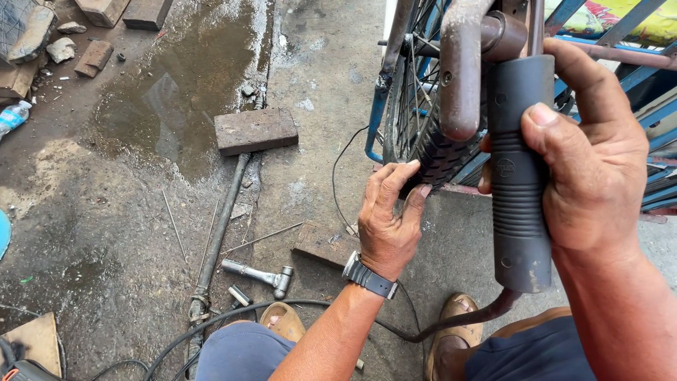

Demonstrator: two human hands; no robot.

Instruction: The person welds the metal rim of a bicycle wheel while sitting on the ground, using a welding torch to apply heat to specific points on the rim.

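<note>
nearest to me, my right hand (592, 162) is wrapped tight around a dark ribbed grip (518, 176), thumb across its front, holding it upright just right of the tyre (437, 152). a dark hose (465, 321) leaves the bottom of the grip and curls down toward my knees. a rusty curved tube (462, 63) hangs right beside the grip, between it and the tyre.

my left hand (388, 219), with a wristwatch (368, 276) on it, sits just below the tyre, fingers loosely curled and spread, fingertips touching the tread; it clamps nothing. the tyre belongs to a spoked wheel (412, 92) in a blue frame (377, 113).

left of the tyre, on the wet concrete, a thin black wire (337, 176) trails down from the wheel. further left lie a small metal hammer-shaped tool (261, 275) and a long pipe (220, 233) running up to a brick (255, 130). beyond the brick spreads a puddle (169, 99), and far left of the tyre a plastic bottle (13, 116) lies among broken stones (62, 49).
</note>
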